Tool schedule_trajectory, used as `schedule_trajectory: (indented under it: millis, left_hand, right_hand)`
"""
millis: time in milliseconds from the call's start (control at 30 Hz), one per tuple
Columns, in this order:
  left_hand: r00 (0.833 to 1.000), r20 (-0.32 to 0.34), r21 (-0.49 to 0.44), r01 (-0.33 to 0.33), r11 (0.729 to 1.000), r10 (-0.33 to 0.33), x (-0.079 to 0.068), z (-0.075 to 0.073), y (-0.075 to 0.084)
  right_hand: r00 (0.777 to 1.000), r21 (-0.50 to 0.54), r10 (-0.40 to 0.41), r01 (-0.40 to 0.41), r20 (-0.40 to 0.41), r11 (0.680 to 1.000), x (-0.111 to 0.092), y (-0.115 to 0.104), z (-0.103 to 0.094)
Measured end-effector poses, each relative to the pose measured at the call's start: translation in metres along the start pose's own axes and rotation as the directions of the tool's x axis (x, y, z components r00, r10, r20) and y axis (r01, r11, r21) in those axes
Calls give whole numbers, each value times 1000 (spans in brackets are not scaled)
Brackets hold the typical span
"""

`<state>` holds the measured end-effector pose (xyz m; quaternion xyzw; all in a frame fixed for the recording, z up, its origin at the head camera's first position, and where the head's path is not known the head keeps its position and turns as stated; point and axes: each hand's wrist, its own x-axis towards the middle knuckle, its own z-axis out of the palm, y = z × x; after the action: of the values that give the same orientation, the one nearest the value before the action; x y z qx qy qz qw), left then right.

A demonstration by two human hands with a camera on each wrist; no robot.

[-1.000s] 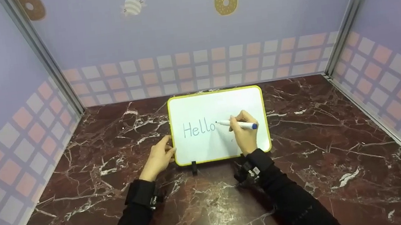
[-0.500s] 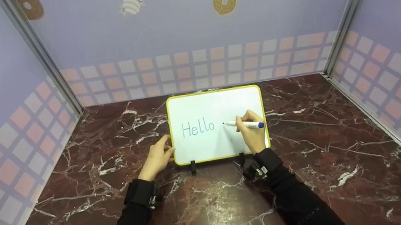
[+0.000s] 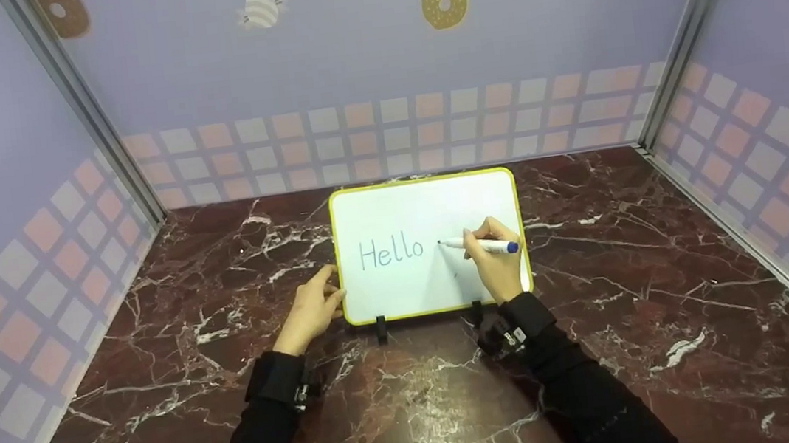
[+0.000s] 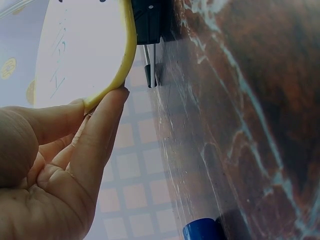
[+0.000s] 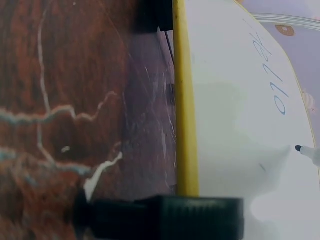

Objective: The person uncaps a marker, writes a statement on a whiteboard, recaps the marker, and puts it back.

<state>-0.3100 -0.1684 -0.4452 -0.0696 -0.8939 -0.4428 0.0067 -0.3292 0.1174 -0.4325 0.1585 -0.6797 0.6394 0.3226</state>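
A small whiteboard (image 3: 394,214) with a yellow frame stands propped on the table, bearing the handwritten word "Hello" (image 3: 391,251). My left hand (image 3: 310,311) pinches the board's left edge; in the left wrist view the thumb (image 4: 60,119) lies on the front and fingers lie behind. With my right hand (image 3: 495,258) I hold a white marker (image 3: 490,245) with a blue end, its dark tip at the board right of the word. In the right wrist view the tip (image 5: 298,148) appears close to the surface; contact is hard to judge. A small stray mark (image 5: 262,167) shows below it.
Black stand feet (image 3: 381,329) hold the board's lower edge. A blue cylindrical object (image 4: 202,230) shows at the bottom of the left wrist view. The dark red marbled table (image 3: 222,271) is bounded by lilac patterned walls (image 3: 361,54).
My right hand has shifted right with the marker, its tip going from beside the "o" to a spot farther right, then staying nearly still. The left hand keeps its place.
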Motion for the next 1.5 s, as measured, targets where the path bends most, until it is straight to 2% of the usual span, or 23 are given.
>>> schedule_trajectory:
  millis: [267, 500, 833, 1267, 1500]
  left_hand:
    - [1000, -6, -13, 23, 1000, -24, 0, 1, 0]
    - [1000, -8, -21, 28, 999, -29, 0, 1, -1]
    - [1000, 2, -21, 23, 1000, -23, 0, 1, -1]
    - [999, 5, -10, 43, 999, -43, 0, 1, 1]
    - [999, 10, -1, 47, 999, -47, -1, 1, 1]
  right_hand:
    - [1000, -9, -20, 20, 2, 1000, 0, -5, 0]
    - [1000, 3, 3, -3, 10, 1000, 1, -6, -2]
    - [997, -26, -7, 5, -72, 1000, 2, -5, -4]
    - [999, -72, 30, -34, -45, 997, 4, -8, -8]
    - [996, -81, 26, -33, -80, 996, 7, -11, -10]
